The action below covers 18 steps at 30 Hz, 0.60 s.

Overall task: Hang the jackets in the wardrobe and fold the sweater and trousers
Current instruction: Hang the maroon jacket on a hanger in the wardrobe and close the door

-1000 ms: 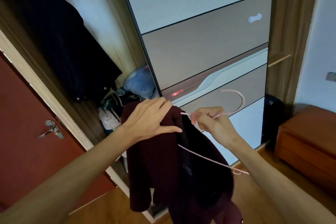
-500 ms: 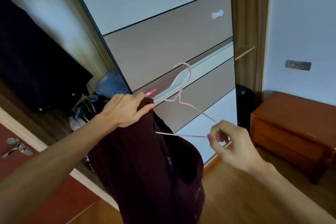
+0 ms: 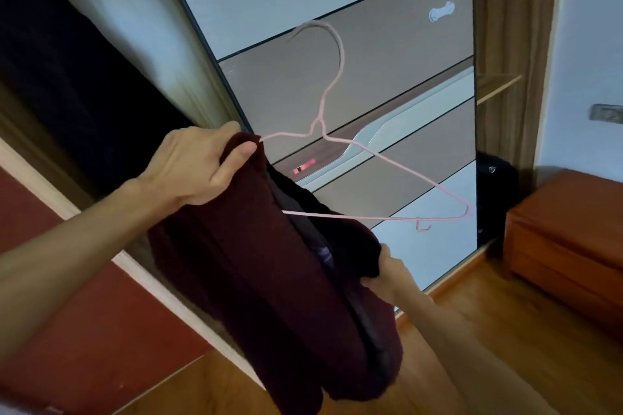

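**One jacket, one hanger, two hands at the wardrobe door**

A person holds a single dark maroon jacket [image 3: 256, 280] in front of a wardrobe's sliding door [image 3: 371, 84], with one pink wire hanger [image 3: 340, 145] partly fed into it. The left hand [image 3: 199, 168] is closed over the top of the garment, thumb pressing the cloth at the spot where the hanger's left arm disappears inside. The right hand [image 3: 387, 276] grips a bunched fold lower down on the jacket's right side; most of its fingers are buried in the fabric, so only the wrist, palm edge and part of a thumb show.

The hanger's hook stands upright against the door panels, and its right arm and bottom bar jut out bare to the right, clear of the cloth. Its left shoulder is hidden within the jacket. A darker lining [image 3: 303, 229] shows along the open front edge.

To the left, one dark garment [image 3: 67, 77] hangs inside the open wardrobe, its outline lost in shadow and cut off by the frame. A red door [image 3: 67, 313] fills the lower left. On the right stand one brown wooden chest [image 3: 569, 239] and one black object [image 3: 494, 192] tucked in the corner, too dim to identify. A small white fitting [image 3: 441, 11] sits on an upper door panel. The jacket's lower hem droops out of frame at the bottom.
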Available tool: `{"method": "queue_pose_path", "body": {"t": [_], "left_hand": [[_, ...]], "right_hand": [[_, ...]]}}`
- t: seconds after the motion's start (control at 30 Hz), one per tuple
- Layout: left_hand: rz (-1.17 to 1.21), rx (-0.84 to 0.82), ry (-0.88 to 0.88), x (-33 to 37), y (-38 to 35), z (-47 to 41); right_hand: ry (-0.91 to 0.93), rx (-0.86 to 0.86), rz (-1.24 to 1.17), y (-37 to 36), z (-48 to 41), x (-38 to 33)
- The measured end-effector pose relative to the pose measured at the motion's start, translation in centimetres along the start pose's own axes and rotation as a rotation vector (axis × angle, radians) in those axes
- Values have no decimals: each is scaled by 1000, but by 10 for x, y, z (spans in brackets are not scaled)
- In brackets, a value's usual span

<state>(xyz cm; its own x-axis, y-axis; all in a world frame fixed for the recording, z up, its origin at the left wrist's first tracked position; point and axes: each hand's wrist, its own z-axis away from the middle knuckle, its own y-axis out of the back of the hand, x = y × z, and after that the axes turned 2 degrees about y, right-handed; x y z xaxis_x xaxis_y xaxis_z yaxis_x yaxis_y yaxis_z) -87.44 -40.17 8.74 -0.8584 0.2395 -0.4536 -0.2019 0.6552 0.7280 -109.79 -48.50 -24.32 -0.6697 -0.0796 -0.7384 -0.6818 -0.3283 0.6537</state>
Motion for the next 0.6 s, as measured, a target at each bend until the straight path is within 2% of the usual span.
{"method": "queue_pose_path", "body": {"t": [0.1,0.23,0.43,0.6], "left_hand": [[-24,-26,22,-16,7,16],[-70,-74,65,-31,-3,48],[-161,-110,111,-42,-24,79],[-208,-93,361,-37,-37,85]], "right_hand": [[101,83,57,14,-13,-4],[296,225,88,76,-29,-14],[325,306,111,168,-31,-65],[437,400,73,191,10,-121]]}}
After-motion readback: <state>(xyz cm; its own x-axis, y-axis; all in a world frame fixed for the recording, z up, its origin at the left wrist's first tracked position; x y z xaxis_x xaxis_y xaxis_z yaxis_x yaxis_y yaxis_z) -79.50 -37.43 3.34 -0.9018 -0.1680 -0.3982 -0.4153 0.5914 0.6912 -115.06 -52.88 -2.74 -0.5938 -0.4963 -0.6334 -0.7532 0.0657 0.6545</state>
